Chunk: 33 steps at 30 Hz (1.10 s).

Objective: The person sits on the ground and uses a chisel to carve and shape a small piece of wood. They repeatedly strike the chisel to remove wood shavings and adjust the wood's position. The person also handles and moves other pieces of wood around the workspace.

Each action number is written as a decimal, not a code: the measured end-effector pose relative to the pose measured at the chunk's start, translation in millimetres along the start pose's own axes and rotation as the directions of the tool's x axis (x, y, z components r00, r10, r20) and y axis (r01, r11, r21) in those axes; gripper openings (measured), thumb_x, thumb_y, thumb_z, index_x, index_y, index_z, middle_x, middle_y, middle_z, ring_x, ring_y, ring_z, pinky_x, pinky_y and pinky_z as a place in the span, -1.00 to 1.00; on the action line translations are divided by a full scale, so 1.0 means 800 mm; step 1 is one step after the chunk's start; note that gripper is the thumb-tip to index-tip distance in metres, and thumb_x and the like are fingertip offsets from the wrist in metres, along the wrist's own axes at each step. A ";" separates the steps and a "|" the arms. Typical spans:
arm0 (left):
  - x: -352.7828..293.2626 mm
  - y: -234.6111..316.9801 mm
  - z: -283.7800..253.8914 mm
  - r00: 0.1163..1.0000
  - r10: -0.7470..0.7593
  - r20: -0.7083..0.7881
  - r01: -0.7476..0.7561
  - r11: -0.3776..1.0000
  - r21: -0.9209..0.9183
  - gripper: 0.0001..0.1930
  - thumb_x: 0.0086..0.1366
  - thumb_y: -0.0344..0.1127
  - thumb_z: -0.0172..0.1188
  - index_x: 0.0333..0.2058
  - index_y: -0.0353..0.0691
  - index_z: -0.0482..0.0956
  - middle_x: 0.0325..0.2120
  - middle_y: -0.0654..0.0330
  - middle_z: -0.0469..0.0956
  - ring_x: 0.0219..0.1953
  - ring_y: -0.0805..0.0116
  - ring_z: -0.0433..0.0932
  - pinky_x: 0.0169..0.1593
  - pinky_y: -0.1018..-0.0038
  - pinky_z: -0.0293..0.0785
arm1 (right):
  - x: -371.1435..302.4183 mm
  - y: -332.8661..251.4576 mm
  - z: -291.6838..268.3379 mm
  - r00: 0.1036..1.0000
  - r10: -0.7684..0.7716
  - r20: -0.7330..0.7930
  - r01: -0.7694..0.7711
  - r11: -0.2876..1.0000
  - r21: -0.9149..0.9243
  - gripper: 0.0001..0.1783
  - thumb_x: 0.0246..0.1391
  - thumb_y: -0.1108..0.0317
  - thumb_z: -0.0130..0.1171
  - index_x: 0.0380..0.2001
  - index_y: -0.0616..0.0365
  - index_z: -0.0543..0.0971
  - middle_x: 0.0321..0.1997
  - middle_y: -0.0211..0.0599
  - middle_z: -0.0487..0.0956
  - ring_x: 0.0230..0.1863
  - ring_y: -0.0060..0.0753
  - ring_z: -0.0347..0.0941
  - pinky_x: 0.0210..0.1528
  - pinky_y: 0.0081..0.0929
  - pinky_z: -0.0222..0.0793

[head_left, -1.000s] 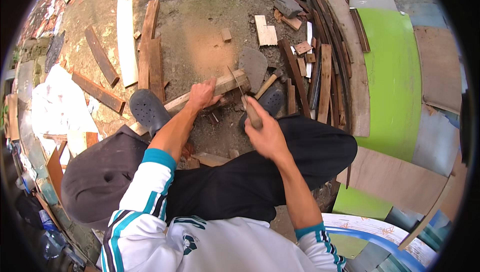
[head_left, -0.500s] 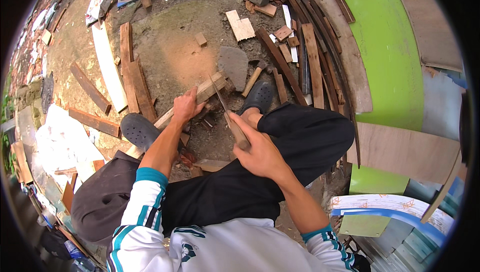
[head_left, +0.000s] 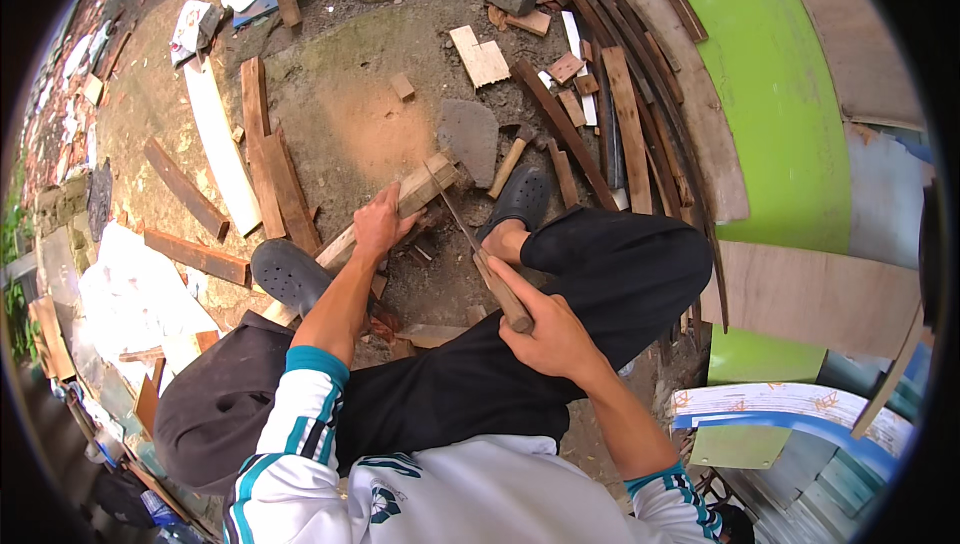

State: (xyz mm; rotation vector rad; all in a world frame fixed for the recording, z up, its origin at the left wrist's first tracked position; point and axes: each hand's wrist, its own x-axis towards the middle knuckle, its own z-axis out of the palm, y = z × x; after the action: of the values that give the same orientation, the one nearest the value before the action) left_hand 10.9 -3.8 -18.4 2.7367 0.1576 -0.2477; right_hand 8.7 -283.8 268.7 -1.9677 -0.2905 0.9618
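Observation:
A hand saw point(head_left: 460, 218) with a wooden handle is in my right hand point(head_left: 550, 336), its fingers closed round the handle. The thin blade slants away to the far left, and its tip lies against a pale wooden beam point(head_left: 424, 189) near the beam's far end. My left hand point(head_left: 379, 224) grips the beam a short way back from the blade. My left shoe point(head_left: 287, 272) rests by the beam's nearer stretch. The beam's far end lies over something dark, mostly hidden.
Sawdust point(head_left: 385, 129) covers the ground beyond the beam, with a small wood block point(head_left: 402, 88) on it. A flat grey stone point(head_left: 468, 134) and a hammer point(head_left: 509, 166) lie near my right shoe point(head_left: 522, 196). Long dark planks point(head_left: 625, 129) line the right; more boards point(head_left: 287, 189) lie left.
My right hand has drawn the saw back toward me and to the right, so less of the blade reaches past the beam. My left hand keeps its grip on the beam.

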 end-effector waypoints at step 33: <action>0.030 -0.004 -0.033 0.980 -0.129 0.150 0.141 0.987 -0.072 -0.12 0.12 0.42 0.30 -0.01 -0.43 0.58 -0.27 -0.24 0.67 -0.17 -0.19 0.69 -0.11 0.06 0.63 | 0.097 0.000 0.000 0.998 0.059 -0.011 -0.060 0.981 -0.186 -0.26 0.13 0.20 0.19 0.41 -0.07 0.36 0.08 0.15 0.63 0.07 0.16 0.59 0.19 -0.17 0.40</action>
State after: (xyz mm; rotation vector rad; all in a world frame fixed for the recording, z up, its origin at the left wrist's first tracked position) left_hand 38.1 11.4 -0.1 2.6174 0.3076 -0.4658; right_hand 60.3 -242.1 229.2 -2.1593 -0.3302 0.9978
